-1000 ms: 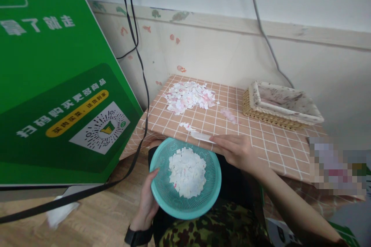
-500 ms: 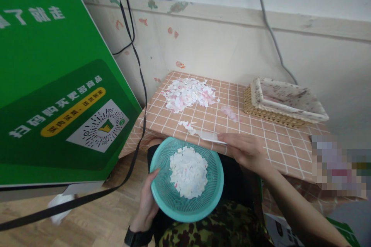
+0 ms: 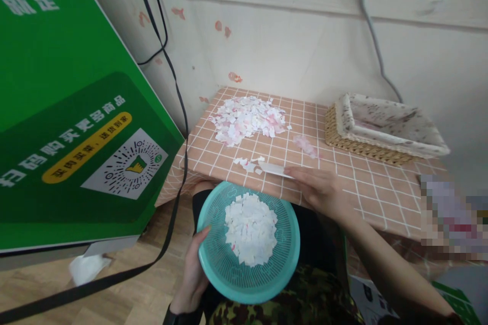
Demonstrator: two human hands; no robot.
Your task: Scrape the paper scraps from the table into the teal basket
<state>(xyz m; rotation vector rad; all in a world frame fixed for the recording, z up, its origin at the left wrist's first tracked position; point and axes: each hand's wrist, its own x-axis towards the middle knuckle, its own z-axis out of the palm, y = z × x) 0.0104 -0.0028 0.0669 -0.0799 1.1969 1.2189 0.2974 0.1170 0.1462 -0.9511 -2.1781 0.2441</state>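
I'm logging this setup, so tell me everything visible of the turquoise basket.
The turquoise basket is round, plastic-looking, with a smooth rim and slotted sides. It faces mouth upward by the near edge of the checked table; whether they touch is unclear. The left hand grips its rim, thumb on top. White scraps heap inside.

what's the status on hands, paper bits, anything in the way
Left hand gripping colander. Right hand holding white strip, tip at scraps on table. Paper bits heaped in colander. Black strap hangs left, crossing neither hand.
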